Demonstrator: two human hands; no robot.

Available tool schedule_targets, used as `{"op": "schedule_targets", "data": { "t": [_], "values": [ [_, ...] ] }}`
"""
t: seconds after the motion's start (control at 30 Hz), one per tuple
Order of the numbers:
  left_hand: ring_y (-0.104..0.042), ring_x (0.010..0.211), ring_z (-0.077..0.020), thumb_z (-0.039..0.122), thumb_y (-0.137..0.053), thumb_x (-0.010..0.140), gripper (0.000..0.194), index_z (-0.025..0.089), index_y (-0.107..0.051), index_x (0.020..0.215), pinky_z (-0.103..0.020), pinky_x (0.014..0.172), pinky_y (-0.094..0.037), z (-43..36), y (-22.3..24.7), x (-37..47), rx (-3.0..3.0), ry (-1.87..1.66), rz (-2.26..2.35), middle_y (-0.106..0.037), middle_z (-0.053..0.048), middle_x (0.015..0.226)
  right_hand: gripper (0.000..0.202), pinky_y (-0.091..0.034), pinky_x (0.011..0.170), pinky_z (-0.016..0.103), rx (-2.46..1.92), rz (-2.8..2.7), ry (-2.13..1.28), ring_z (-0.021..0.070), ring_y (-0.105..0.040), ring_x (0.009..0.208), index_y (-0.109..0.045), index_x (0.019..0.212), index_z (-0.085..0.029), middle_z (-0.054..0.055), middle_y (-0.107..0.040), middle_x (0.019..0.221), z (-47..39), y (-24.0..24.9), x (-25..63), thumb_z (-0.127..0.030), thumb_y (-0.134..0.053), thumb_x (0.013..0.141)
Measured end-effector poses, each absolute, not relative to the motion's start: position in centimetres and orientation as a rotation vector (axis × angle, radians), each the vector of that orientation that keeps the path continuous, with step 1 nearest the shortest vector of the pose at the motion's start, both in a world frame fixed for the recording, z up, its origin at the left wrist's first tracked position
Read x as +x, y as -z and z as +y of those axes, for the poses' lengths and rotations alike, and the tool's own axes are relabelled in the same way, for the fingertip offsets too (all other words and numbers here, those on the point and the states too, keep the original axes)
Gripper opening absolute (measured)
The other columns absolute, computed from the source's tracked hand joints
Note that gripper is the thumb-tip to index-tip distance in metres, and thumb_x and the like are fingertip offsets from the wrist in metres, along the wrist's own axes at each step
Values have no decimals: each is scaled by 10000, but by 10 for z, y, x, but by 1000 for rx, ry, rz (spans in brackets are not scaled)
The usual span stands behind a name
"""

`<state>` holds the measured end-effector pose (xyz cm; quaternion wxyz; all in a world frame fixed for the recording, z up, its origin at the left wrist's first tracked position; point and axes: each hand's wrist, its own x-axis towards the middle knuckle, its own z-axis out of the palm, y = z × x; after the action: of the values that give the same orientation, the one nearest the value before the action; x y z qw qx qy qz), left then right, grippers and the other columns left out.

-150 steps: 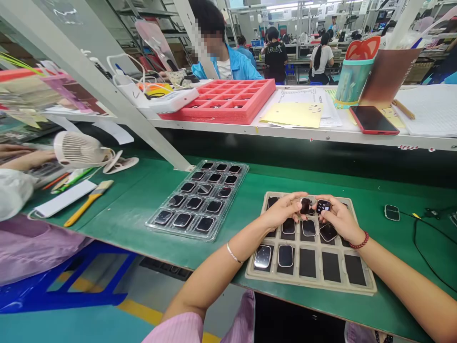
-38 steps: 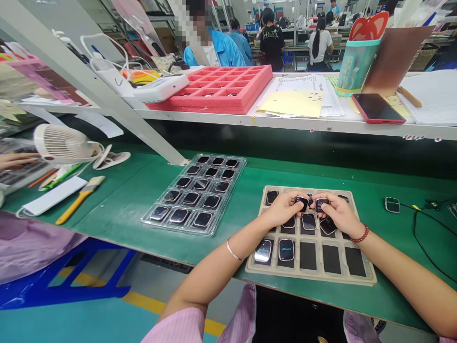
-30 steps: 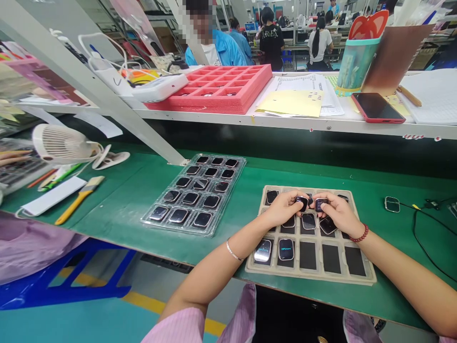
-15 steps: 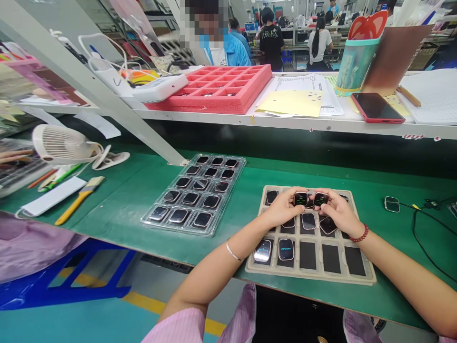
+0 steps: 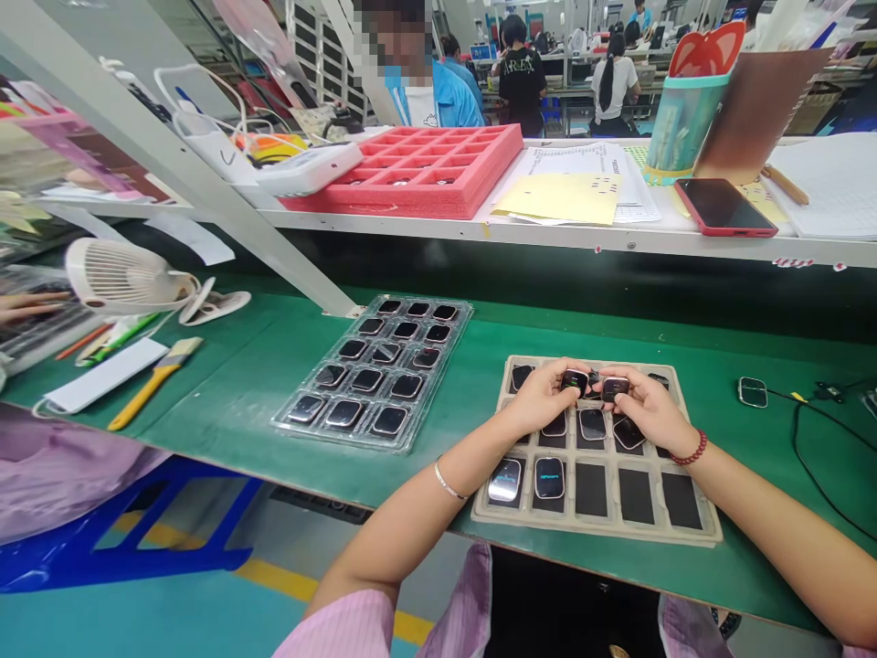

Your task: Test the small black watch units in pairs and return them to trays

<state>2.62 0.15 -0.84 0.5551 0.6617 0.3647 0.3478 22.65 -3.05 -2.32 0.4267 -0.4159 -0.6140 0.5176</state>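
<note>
My left hand [image 5: 544,395] grips a smartwatch body [image 5: 574,381] with a dark, square screen, thumb at its lower edge. Close beside it, my right hand [image 5: 645,402] holds a second smartwatch body [image 5: 615,390], its face tilted. Both are held above a beige compartment tray [image 5: 596,530] with dark pads. Several watch bodies lie in the tray under and around my hands. In its front row, one watch [image 5: 549,478] shows blue lettering, and another [image 5: 505,481] is at its left. Three front compartments hold only dark pads.
A clear plastic tray [image 5: 404,440] of watch bodies lies to the left. Farther left are a yellow-handled brush [image 5: 154,384] and a white fan [image 5: 123,274]. A watch on a cable [image 5: 752,392] lies right. The shelf [image 5: 548,229] bears pink foam [image 5: 411,196] and a phone [image 5: 724,206].
Both held watches have tilted, and the green marks on their screens show less or not at all. The right one sits slightly lower. My arms have barely moved.
</note>
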Motion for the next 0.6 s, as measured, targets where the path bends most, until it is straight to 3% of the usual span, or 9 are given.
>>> {"op": "schedule_targets", "data": {
  "t": [0.47, 0.6],
  "values": [
    [-589, 825, -145, 95, -566, 708, 413, 160, -550, 1116, -251, 710, -464, 2, 9, 26, 1576, -814, 900, -621, -63, 999, 376, -556, 821, 389, -1000, -1577, -1283, 218, -627, 974, -560, 1164, -234, 78, -630, 1128, -32, 22, 228, -139, -531, 801],
    [-594, 870, -154, 115, -538, 743, 310, 147, -579, 1048, -262, 752, -467, 3, 9, 26, 1569, -830, 847, -628, -72, 995, 349, -567, 766, 366, -1051, -1534, -1313, 175, -651, 810, -563, 1151, -211, 83, -636, 1111, -31, 22, 228, -157, -484, 815]
  ]
}}
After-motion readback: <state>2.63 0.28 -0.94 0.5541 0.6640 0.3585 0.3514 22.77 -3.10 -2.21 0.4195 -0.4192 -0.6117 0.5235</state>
